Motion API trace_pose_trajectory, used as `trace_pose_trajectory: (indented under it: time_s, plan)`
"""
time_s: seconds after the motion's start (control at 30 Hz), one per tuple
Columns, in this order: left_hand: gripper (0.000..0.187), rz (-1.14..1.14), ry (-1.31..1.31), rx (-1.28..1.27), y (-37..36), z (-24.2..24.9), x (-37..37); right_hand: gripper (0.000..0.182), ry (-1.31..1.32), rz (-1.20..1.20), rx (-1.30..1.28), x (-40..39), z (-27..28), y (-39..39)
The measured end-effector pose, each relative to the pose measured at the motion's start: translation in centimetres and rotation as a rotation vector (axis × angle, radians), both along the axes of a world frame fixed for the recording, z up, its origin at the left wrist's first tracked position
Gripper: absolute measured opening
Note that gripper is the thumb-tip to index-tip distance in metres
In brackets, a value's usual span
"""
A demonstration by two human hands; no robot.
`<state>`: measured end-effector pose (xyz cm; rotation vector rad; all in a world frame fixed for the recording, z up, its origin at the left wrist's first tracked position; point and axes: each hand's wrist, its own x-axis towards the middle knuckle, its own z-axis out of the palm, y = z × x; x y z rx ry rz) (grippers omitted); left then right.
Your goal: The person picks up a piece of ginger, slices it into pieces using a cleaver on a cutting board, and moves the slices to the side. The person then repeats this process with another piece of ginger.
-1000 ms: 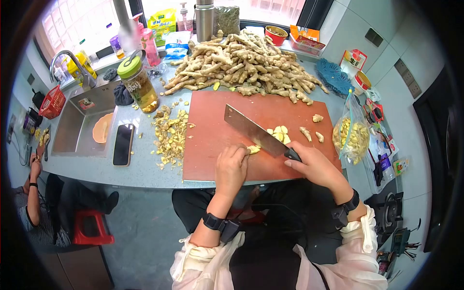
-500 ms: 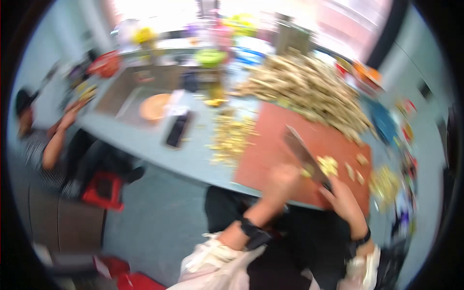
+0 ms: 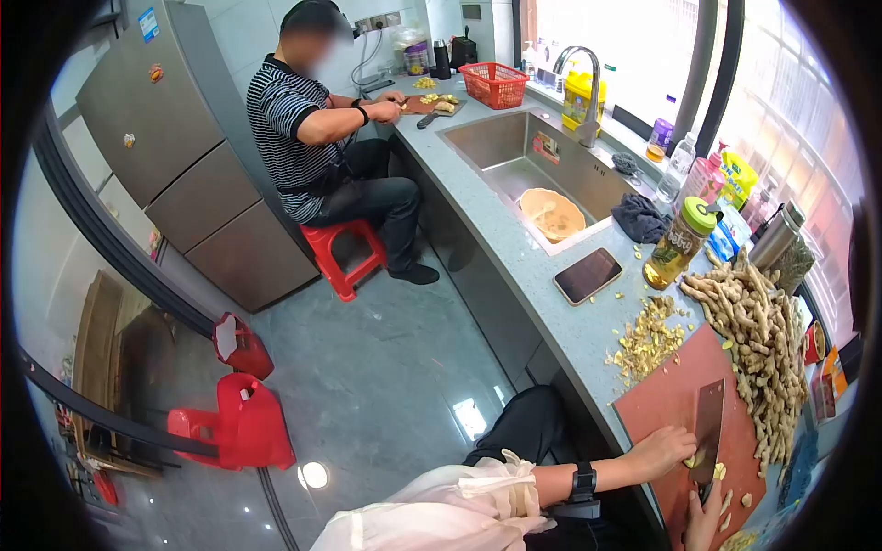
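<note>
My right hand (image 3: 704, 522) grips the dark handle of a cleaver (image 3: 708, 427) near the bottom of the view. Its wide blade stands over a reddish-brown cutting board (image 3: 675, 390). My left hand (image 3: 663, 453) is on the board just left of the blade, fingers bent and closed on a small yellow piece of ginger (image 3: 693, 460). Cut bits (image 3: 719, 471) lie on the blade's other side. Sliced yellow ginger (image 3: 646, 342) is scattered on the counter beyond the board. A large heap of whole ginger roots (image 3: 758, 335) lies along the board's right side.
A phone (image 3: 588, 276), a green-lidded bottle (image 3: 680, 241) and a dark cloth (image 3: 640, 219) sit by the sink (image 3: 501, 151), which holds a peach-coloured basin (image 3: 551, 214). Farther along, a co-worker (image 3: 299, 138) sits on a red stool (image 3: 342, 253), hands at another board (image 3: 424, 104).
My view has swung left, bringing the co-worker and refrigerator into fuller view and shifting the board to the lower right. My right hand still holds the cleaver, with my left beside it.
</note>
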<state>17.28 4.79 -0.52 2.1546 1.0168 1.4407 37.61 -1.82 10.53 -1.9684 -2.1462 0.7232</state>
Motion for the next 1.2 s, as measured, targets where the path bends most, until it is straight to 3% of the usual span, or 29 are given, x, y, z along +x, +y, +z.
trace_pose_trajectory:
  time_s: [0.1,0.17,0.2,0.23,0.33,0.53,0.97,1.03,1.2]
  plan:
    - [0.009,0.017,0.006,0.007,0.0,0.5,-0.3,0.062,-0.066,-0.178,0.055,-0.5,0.2,-1.3]
    - [0.005,0.057,0.059,0.04,0.1,0.3,-0.5,0.067,0.104,-0.303,-0.129,-0.6,1.6,-1.3]
    - [0.008,0.067,0.131,0.041,0.5,0.1,-0.5,0.046,0.034,-0.074,0.373,1.0,-1.6,-2.0]
    - [0.014,0.009,0.026,0.049,0.0,1.5,-1.4,0.047,0.065,-0.145,0.206,-0.6,1.1,-2.2]
    - [0.018,-0.015,0.085,-0.026,0.0,1.7,-1.5,0.043,0.131,-0.18,0.161,-0.8,2.2,-2.7]
    - [0.007,-0.034,0.123,-0.064,-0.3,2.2,-1.3,0.041,0.229,-0.25,-0.057,-1.6,5.2,-2.9]
    - [0.005,-0.017,0.154,-0.045,-0.2,2.6,-1.5,0.033,0.148,-0.151,-0.037,-1.3,4.9,-2.7]
    - [0.005,-0.019,0.156,-0.057,-0.1,2.7,-1.5,0.032,0.031,-0.056,0.07,-0.9,4.1,-2.5]
    - [0.005,-0.025,0.137,-0.056,0.0,2.7,-1.4,0.034,-0.046,-0.096,-0.03,-1.9,4.1,-1.7]
